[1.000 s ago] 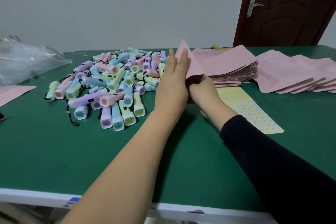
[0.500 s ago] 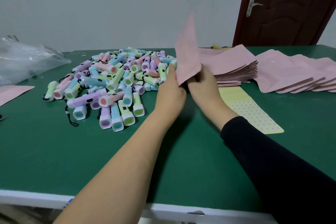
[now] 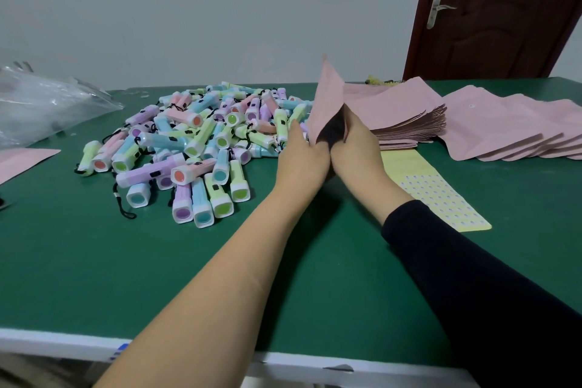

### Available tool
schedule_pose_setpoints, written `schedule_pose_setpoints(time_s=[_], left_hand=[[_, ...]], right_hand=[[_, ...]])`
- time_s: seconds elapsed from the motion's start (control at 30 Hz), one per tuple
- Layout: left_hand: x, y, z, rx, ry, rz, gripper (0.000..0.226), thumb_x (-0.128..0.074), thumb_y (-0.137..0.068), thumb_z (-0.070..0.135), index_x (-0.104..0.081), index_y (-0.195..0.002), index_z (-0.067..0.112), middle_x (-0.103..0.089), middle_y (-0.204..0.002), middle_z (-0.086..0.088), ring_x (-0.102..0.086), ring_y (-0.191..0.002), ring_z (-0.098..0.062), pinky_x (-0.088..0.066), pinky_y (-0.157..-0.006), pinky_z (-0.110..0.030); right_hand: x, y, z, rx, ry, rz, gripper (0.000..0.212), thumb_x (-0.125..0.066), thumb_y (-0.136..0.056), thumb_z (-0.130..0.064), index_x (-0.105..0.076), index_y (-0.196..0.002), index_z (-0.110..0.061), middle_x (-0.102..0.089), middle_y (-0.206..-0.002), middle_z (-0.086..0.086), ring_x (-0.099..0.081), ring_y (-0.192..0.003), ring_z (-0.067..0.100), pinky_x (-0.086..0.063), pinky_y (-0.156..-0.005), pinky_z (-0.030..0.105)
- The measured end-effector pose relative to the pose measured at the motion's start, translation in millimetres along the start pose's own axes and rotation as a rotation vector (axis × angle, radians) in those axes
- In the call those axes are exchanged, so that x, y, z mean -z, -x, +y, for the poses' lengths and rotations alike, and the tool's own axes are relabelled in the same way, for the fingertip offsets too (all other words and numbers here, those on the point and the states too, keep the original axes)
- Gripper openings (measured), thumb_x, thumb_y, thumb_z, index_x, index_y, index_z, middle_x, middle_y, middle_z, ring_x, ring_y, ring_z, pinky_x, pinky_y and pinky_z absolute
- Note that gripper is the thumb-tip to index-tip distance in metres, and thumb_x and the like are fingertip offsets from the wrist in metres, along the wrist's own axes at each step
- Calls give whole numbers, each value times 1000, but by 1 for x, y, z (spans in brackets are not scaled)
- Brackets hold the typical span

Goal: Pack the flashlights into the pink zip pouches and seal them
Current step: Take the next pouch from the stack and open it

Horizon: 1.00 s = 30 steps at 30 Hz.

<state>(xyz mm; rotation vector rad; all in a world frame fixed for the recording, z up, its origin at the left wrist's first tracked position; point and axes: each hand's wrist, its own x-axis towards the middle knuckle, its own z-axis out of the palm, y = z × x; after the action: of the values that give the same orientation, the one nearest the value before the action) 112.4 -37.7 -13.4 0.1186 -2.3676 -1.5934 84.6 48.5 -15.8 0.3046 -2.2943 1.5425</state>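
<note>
text — none readable | labels — none | numbers — none

Flashlight heap (image 3: 201, 141) left, pouch stack (image 3: 406, 126) right

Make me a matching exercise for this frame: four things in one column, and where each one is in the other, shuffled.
1 flashlight pile
2 clear plastic bag
3 upright pink pouch
4 yellow dotted sheet

A gripped by the left hand and right hand
B far left edge of the table
C flat, just right of the right hand
D heaped left of the left hand

Pairs: 1-D; 2-B; 3-A; 4-C
</note>
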Motion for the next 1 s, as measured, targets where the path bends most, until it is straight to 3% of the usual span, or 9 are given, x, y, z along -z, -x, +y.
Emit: schedule_pose_setpoints(time_s=[0.13,0.27,0.4,0.57,0.63,0.7,0.8,0.9,1.0], left_hand=[[10,-7,-2,-42,20,23,77,-41,-88,0,-16,-156,25,-61,-125,-14,-62,-99,-29,-52,-81,-32],[18,-8,2,-54,129,61,78,-33,-84,-10,-29,-153,26,-56,-136,-1,-56,-81,1,-41,-59,-5],[8,-2,4,-164,66,33,73,-32,-87,-8,-36,-151,25,-51,-133,10,-45,-90,18,-35,-76,4],[16,-6,1,-192,130,96,74,-34,-85,-10,-36,-151,24,-45,-114,26,-47,-75,31,-36,-63,4],[18,-6,2,-162,125,55,75,-44,-87,-2,-27,-154,29,-43,-101,32,-51,-78,17,-41,-67,-2],[18,-5,4,-45,224,-93,81,-60,-86,11,-21,-154,32,-53,-110,18,-52,-97,8,-47,-85,-22],[21,-4,7,186,455,-395,61,-73,-80,23,-43,-134,19,-63,-121,-3,-58,-114,-23,-49,-87,-48],[27,-7,7,248,619,-521,49,-68,-78,44,-57,-122,24,-67,-108,-10,-64,-101,-29,-46,-94,-59],[27,-11,4,284,730,-550,51,-65,-75,52,-60,-119,28,-71,-113,-10,-66,-111,-34,-46,-96,-60]], right_hand=[[8,-1,3,-33,39,-30,70,-40,-79,12,-52,-139,-21,-61,-113,-6,-51,-97,10,-38,-67,3],[15,-5,0,-113,-52,4,66,-39,-82,11,-52,-140,-17,-60,-131,-2,-59,-103,17,-49,-81,26],[8,0,-3,-21,-56,-5,43,-46,-90,-3,-66,-125,-21,-67,-101,-7,-62,-99,15,-44,-76,20],[22,-8,2,-66,-180,118,74,-36,-77,20,-48,-142,-14,-53,-141,-2,-50,-115,4,-42,-76,0],[24,-9,5,-57,-163,146,74,-35,-77,21,-52,-140,-14,-56,-138,-2,-50,-113,3,-37,-73,-3],[21,-9,9,-28,-100,172,67,-37,-78,18,-60,-132,-13,-65,-123,-1,-55,-109,10,-35,-70,-3],[19,-7,12,59,-49,171,55,-47,-81,11,-66,-125,-17,-66,-102,-11,-57,-94,6,-37,-67,0],[21,-3,14,180,47,112,56,-57,-84,5,-62,-130,-26,-70,-112,-8,-60,-97,6,-45,-81,15],[19,0,14,269,192,49,71,-49,-77,18,-57,-136,-21,-60,-135,-2,-55,-123,13,-39,-102,18]])
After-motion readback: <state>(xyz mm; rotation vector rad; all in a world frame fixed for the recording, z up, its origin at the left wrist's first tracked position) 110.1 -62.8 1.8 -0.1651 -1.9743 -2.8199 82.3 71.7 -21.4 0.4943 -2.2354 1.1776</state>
